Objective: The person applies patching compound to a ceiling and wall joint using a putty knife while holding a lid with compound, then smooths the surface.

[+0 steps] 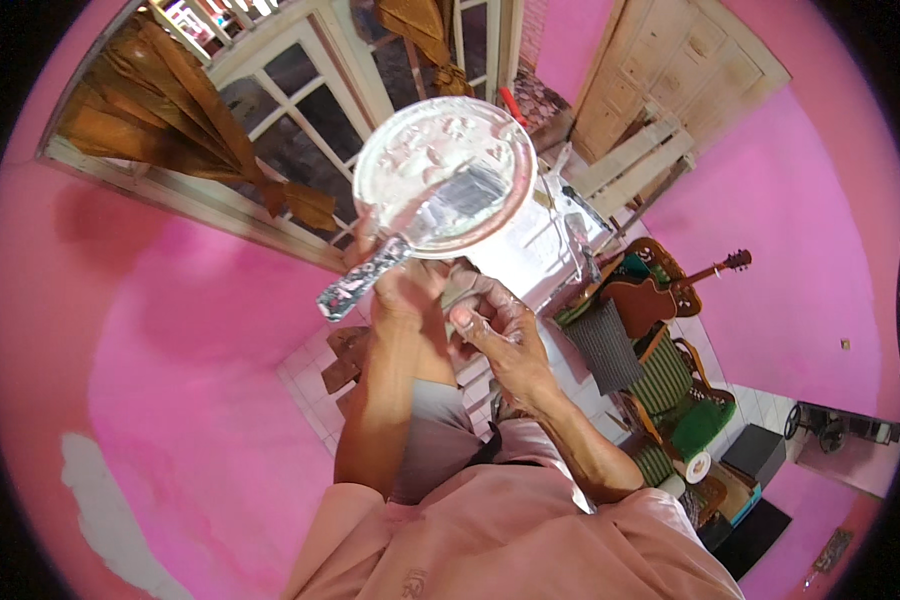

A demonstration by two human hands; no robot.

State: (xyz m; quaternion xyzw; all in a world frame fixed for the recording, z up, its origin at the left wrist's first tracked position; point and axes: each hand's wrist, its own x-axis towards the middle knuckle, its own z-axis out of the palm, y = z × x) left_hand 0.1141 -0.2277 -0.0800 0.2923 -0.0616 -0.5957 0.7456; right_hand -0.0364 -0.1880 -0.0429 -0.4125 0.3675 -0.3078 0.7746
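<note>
A round white lid or shallow tub (380, 160) is held out in front of me, its inside coated with thick white paste. Across it lies a putty knife (365, 278), with a wide, smeared metal blade and a dark, paint-spotted handle that sticks out over the near left rim. My left hand (395, 290) grips the lid from below; most of its fingers are hidden behind the lid and the handle. Just under the near rim, my right hand (500, 325) is closed, its fingers streaked white, around a small grey-green piece (455, 292) whose kind I cannot make out.
Beyond the lid stands a white-covered table (535, 260) with things on it. Planks (635, 160) lean near a wooden door. To the right are a guitar (640, 305), cushioned chairs (660, 375) and dark boxes (753, 453). Curtained windows (300, 90) rise ahead left, beside pink walls.
</note>
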